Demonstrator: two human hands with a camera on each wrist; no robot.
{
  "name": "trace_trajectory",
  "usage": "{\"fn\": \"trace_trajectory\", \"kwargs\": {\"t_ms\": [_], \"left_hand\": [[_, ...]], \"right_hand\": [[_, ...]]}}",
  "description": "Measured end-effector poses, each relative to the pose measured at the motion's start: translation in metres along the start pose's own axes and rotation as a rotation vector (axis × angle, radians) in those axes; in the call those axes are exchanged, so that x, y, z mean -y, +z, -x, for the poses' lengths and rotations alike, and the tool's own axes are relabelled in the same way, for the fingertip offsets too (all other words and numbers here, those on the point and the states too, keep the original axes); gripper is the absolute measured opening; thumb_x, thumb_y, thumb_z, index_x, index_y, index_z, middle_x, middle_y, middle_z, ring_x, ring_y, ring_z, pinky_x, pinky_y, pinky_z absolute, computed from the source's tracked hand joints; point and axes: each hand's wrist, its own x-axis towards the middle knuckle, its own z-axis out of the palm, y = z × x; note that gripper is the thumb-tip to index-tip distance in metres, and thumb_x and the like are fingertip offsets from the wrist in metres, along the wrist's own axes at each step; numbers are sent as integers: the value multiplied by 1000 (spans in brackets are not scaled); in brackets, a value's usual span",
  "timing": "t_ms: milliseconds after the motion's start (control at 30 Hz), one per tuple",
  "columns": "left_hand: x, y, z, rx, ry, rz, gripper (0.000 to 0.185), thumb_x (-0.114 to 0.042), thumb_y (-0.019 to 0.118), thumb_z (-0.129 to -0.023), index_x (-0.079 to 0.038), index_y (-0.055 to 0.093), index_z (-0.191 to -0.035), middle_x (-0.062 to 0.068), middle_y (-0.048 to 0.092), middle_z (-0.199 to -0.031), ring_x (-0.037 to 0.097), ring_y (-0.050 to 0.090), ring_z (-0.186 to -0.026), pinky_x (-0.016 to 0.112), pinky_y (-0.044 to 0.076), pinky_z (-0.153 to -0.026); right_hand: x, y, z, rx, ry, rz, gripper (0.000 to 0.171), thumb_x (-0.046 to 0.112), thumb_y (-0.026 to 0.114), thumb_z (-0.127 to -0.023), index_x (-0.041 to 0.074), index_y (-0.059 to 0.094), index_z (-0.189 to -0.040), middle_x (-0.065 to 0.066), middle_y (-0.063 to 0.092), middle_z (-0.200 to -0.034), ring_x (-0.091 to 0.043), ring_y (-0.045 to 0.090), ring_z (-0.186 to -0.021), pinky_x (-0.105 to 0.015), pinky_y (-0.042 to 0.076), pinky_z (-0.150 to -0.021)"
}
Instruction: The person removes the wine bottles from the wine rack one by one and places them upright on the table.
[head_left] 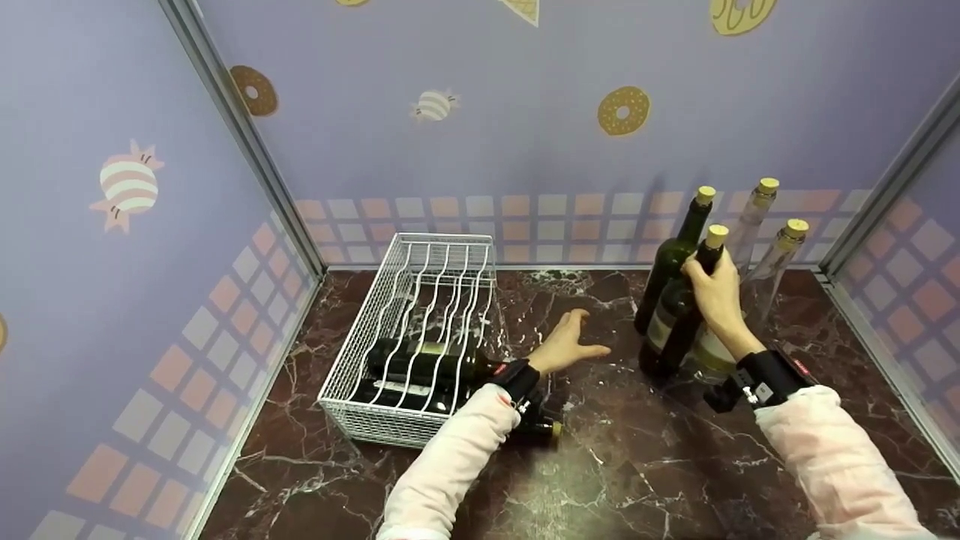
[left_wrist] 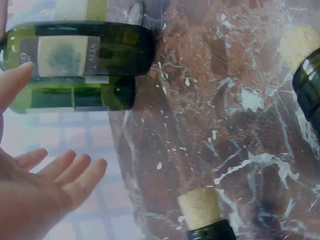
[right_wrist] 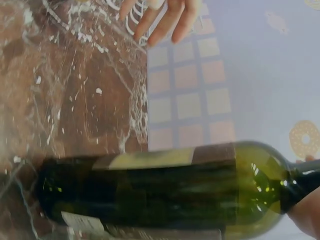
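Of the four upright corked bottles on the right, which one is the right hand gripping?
The front dark green bottle; the right hand wraps its neck just under the cork. The other dark one and the two clear ones stand behind, untouched.

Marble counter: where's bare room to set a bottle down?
Free: the marble counter in front, between both sleeves, and the strip behind the left hand. Crowded: the standing bottles at the right hand, and the wire rack.
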Motion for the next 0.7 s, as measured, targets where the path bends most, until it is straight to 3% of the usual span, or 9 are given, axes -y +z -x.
{"fn": "trace_trajectory", "kwargs": {"t_ms": [133, 267, 333, 433, 533, 700], "left_hand": [[-10, -7, 2, 14, 60, -102, 66, -36, 71, -77, -1, 39, -124, 12, 44, -115, 22, 45, -106, 26, 34, -90], [-27, -21, 10, 51, 89, -226, 62, -39, 68, -79, -3, 42, -122, 9, 47, -110, 19, 46, -102, 25, 36, -86], [-38, -33, 19, 80, 84, -291, 58, -36, 68, -79, -3, 45, -121, 8, 49, -108, 19, 48, -99, 25, 38, -83], [-42, -47, 31, 101, 92, -383, 52, -38, 67, -79, -6, 50, -116, 4, 50, -105, 17, 49, -96, 25, 42, -79], [-38, -61, 46, 150, 101, -420, 47, -38, 66, -80, -8, 53, -112, 3, 52, -104, 16, 51, -92, 24, 42, -78], [-21, -82, 71, 190, 102, -413, 41, -37, 65, -81, -7, 57, -106, 4, 55, -101, 15, 53, -90, 25, 41, -80]], "right_hand": [[3, -5, 0, 51, 8, 86, 25, 20, 53, -88, -1, 48, -101, -12, 53, -91, -21, 49, -83, -30, 35, -73], [6, -10, 1, 119, 15, 103, 41, 24, 53, -89, -6, 40, -113, -17, 50, -102, -27, 48, -93, -37, 35, -78], [7, -11, 2, 135, 7, 102, 48, 24, 54, -89, -7, 34, -119, -21, 47, -106, -30, 46, -97, -40, 34, -80], [9, -14, 1, 122, -39, 100, 56, 20, 56, -88, -8, 27, -126, -24, 42, -111, -33, 43, -100, -43, 33, -82], [12, -16, -2, 49, -184, 95, 56, 9, 60, -84, -9, 28, -126, -25, 40, -114, -33, 41, -104, -39, 33, -88], [28, -15, -7, -123, -526, 106, 55, -2, 65, -76, -9, 36, -122, -22, 39, -120, -29, 36, -113, -33, 27, -97]]}}
